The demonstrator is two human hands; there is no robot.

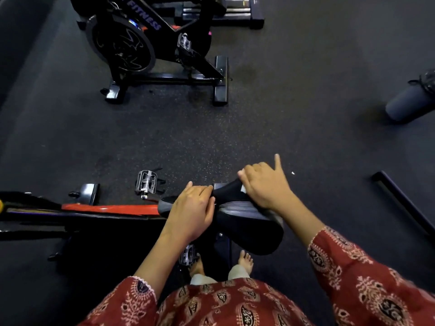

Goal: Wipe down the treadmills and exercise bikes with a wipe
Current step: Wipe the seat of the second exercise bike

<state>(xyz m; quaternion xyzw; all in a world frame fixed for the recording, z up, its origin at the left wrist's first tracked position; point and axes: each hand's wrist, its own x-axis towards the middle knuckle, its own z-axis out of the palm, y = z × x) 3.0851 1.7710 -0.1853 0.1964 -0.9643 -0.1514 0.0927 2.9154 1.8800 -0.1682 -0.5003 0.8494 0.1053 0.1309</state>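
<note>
A black bike saddle (244, 222) of the near exercise bike (106, 209) sits right below me. My left hand (191, 211) rests over the saddle's narrow nose, fingers curled around it. My right hand (263, 184) presses a white wipe (243, 189) against the far side of the saddle; only a small corner of the wipe shows under the fingers, and the little finger sticks up. The bike's red and black frame runs off to the left.
A second black exercise bike (150, 48) stands across the dark rubber floor (282, 102). A silver pedal (147, 182) sticks out beyond the near frame. A grey roller (409, 102) lies at right, a black bar (404, 203) below it. My bare feet (244, 261) stand under the saddle.
</note>
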